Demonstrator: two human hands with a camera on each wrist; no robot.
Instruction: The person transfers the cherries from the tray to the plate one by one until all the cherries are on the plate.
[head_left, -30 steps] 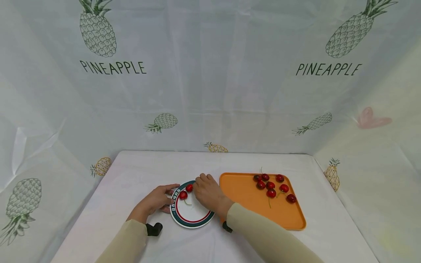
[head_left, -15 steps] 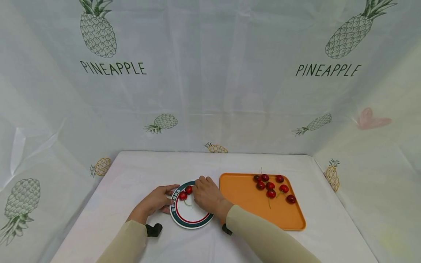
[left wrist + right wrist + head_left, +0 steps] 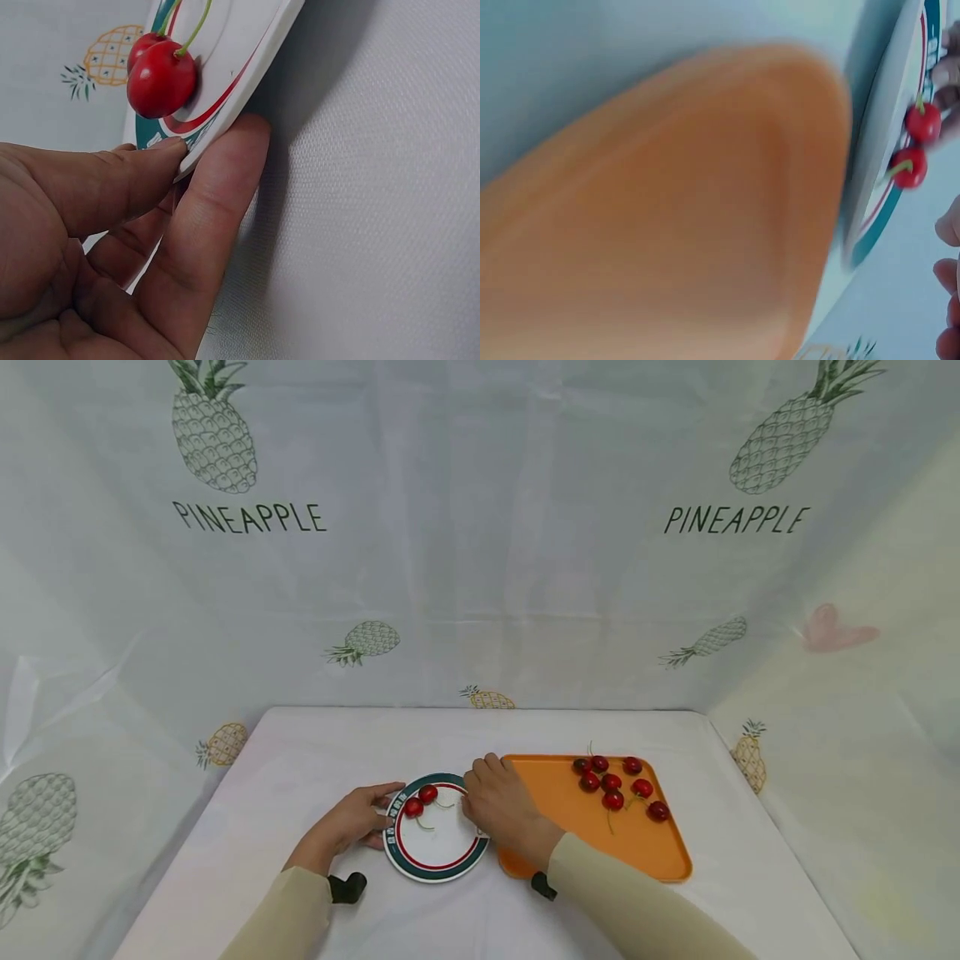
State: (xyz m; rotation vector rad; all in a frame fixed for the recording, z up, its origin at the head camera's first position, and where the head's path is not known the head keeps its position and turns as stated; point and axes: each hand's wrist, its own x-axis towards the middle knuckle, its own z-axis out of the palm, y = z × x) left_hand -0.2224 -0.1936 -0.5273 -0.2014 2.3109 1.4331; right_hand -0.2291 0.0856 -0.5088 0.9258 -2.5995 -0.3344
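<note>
My left hand [image 3: 348, 820] pinches the left rim of a round white plate [image 3: 442, 839] with a green and red border. The left wrist view shows the thumb on top and a finger underneath. Two red cherries with green stems lie on the plate's upper left, one cherry [image 3: 413, 807] nearer the left hand and another cherry [image 3: 427, 793] just behind it. Over the plate's right edge, beside the tray, is my right hand [image 3: 502, 806]. In the right wrist view its thumb and fingertips [image 3: 946, 277] are apart, with nothing visible between them.
To the right, an orange tray [image 3: 555, 810] lies on the white-covered table [image 3: 330, 731], close beside the plate. Several dark red cherries [image 3: 612, 800] are grouped in its back right part. A pineapple-print cloth [image 3: 480, 568] hangs behind the table.
My right hand has moved right, away from the cherries on the plate toward the tray. The back cherry's stem now shows. My left hand keeps its hold on the plate.
</note>
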